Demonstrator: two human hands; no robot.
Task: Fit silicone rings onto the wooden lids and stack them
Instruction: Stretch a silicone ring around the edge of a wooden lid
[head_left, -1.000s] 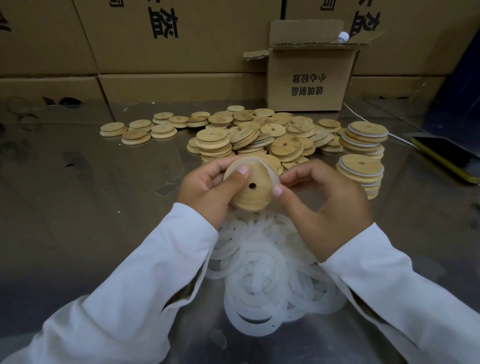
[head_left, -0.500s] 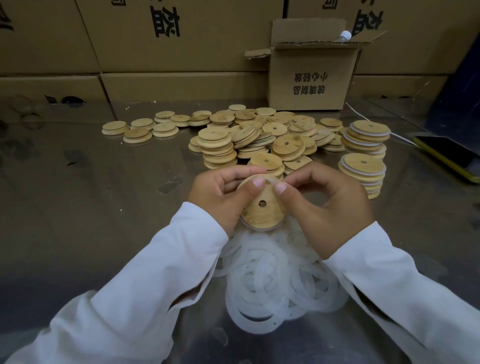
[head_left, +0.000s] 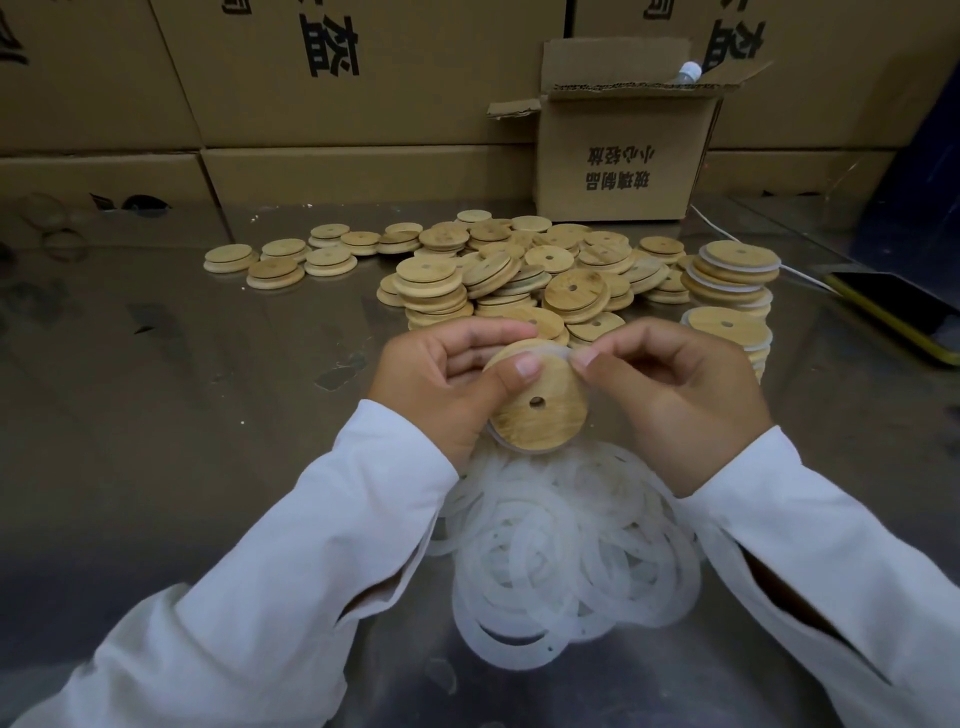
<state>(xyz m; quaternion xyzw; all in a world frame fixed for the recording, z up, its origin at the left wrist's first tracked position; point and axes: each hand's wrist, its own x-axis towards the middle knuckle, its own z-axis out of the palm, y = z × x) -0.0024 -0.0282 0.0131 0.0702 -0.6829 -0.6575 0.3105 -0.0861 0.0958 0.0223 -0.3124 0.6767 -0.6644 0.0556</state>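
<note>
Wooden lid (head_left: 540, 415) pinched by left fingers (head_left: 517, 371) and right fingers (head_left: 595, 364); box (head_left: 623, 150) holds bottle (head_left: 689, 70).

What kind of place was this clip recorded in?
Probably a small packing or assembly workshop, perhaps in a warehouse: printed cardboard cartons stacked along the back, a metal worktable heaped with wooden lids, and a pile of loose silicone rings near the person.

Long white sleeves, pair: left sleeve (head_left: 291, 571), right sleeve (head_left: 836, 561); open slit above each cuff. Bare: left hand (head_left: 441, 379), right hand (head_left: 680, 400).
</note>
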